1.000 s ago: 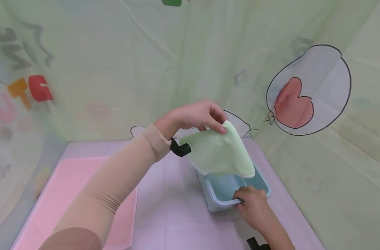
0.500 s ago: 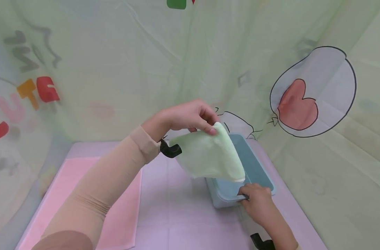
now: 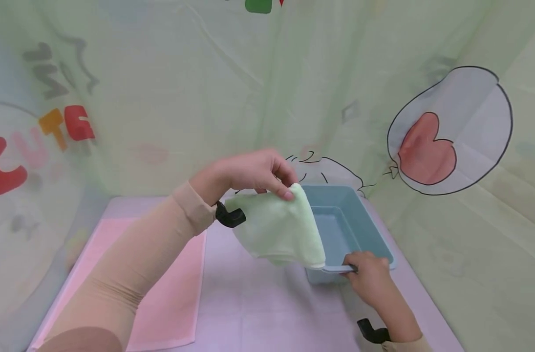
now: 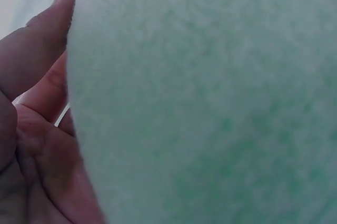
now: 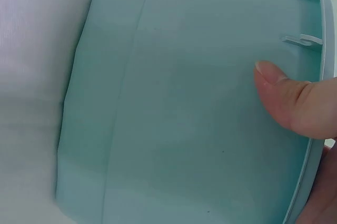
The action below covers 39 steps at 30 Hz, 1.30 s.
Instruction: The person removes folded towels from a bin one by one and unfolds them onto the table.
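Note:
My left hand (image 3: 258,173) pinches a pale green cloth (image 3: 280,230) by its upper edge, and the cloth hangs down just left of a blue plastic bin (image 3: 364,225). In the left wrist view the fuzzy cloth (image 4: 210,97) fills most of the frame, with thumb and fingers at its edge. My right hand (image 3: 370,278) grips the near rim of the bin, fingers over the inside. The right wrist view shows the thumb (image 5: 287,100) against the bin's outer wall (image 5: 184,103). The bin's visible inside holds nothing; the cloth overlaps its left side in the head view.
A pink cloth (image 3: 175,293) lies flat on the left of the lilac-covered table (image 3: 267,313). A printed curtain (image 3: 183,98) hangs behind the table and along both sides. Each wrist carries a black camera mount (image 3: 231,215).
The left hand has moved left with the green cloth, from over the bin to beside it, uncovering more of the bin's inside. The right hand keeps its grip on the rim.

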Motion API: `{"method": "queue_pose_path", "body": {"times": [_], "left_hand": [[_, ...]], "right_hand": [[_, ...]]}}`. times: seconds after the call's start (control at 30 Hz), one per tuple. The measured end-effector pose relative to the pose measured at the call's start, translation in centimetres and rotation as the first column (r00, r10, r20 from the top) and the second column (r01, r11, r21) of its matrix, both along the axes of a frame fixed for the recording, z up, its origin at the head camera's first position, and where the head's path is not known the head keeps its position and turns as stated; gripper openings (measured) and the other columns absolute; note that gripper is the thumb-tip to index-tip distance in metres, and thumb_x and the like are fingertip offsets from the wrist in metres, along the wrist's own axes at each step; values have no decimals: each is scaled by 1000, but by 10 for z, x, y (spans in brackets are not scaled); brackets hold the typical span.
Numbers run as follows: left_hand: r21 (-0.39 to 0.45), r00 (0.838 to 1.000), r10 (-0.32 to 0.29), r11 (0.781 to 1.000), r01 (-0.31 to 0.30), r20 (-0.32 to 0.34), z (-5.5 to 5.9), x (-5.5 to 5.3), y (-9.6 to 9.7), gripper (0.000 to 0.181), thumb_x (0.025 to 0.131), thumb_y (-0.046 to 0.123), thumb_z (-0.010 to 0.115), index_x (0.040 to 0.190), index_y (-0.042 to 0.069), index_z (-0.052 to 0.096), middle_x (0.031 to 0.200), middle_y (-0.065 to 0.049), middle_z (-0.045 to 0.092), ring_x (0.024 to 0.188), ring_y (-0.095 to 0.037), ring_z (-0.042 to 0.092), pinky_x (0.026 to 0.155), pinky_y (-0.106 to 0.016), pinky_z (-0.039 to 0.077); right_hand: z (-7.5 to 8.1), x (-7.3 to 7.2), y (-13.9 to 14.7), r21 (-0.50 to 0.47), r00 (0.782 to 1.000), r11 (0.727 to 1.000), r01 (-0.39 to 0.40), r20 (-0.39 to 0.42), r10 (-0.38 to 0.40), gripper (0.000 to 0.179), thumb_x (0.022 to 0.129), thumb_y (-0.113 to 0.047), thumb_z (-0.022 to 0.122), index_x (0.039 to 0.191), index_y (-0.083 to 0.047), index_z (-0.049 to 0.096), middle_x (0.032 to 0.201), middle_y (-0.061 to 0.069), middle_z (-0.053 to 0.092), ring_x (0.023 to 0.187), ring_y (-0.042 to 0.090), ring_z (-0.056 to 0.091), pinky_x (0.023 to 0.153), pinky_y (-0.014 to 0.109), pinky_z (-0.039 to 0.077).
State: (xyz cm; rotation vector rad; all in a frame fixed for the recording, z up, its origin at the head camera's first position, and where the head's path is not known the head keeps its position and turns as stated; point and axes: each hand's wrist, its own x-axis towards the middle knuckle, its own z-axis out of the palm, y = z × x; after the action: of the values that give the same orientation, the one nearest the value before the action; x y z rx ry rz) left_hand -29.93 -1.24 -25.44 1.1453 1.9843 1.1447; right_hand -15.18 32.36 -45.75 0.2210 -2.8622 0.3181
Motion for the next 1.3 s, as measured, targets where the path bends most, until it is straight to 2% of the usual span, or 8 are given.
{"method": "queue_pose_path", "body": {"times": [0.2,0.37,0.7,0.87,1.07,1.3], "left_hand": [[-79,999,2,997,1,46,-23,-1,-1,11,93,17,85,104,17,84,88,2,73,80,-13,67,66,-28,57],[-119,998,8,993,-1,54,-40,-2,-2,9,93,18,86,101,17,83,87,3,72,79,-12,64,65,-27,55],[-168,996,5,986,9,84,-65,0,-3,12,93,16,85,102,9,81,83,4,68,78,-10,61,64,-27,54],[-179,994,9,984,10,105,-74,2,-2,9,93,15,85,100,10,81,82,4,66,76,-10,60,63,-27,55],[-208,994,15,978,8,110,-78,6,-2,6,95,14,83,93,13,78,76,5,65,70,-10,57,60,-25,52],[-261,993,-28,964,57,114,-83,9,-6,14,97,14,81,88,15,70,68,7,56,66,-11,48,58,-23,45]], "right_hand": [[-1,-10,8,-11,1000,1000,5,-1,-5,27,80,-8,91,74,-23,70,78,-5,72,77,19,57,75,45,32],[-1,-17,16,-22,1000,1000,-3,-5,3,28,81,-6,89,72,-23,69,75,-5,70,75,19,56,75,47,31],[0,-37,37,-40,999,999,28,44,-27,24,88,-10,86,74,-19,68,71,-6,66,68,16,50,75,47,28],[2,-45,48,-50,997,998,38,67,-34,25,89,-13,85,75,-22,67,71,-7,66,65,15,49,77,48,27],[4,-49,61,-48,997,998,44,66,-41,22,89,-12,85,76,-19,68,72,-5,65,67,17,48,76,47,25],[3,-53,72,-56,998,998,38,48,-36,24,86,-11,87,73,-19,68,71,-5,65,66,17,47,76,45,23]]}}
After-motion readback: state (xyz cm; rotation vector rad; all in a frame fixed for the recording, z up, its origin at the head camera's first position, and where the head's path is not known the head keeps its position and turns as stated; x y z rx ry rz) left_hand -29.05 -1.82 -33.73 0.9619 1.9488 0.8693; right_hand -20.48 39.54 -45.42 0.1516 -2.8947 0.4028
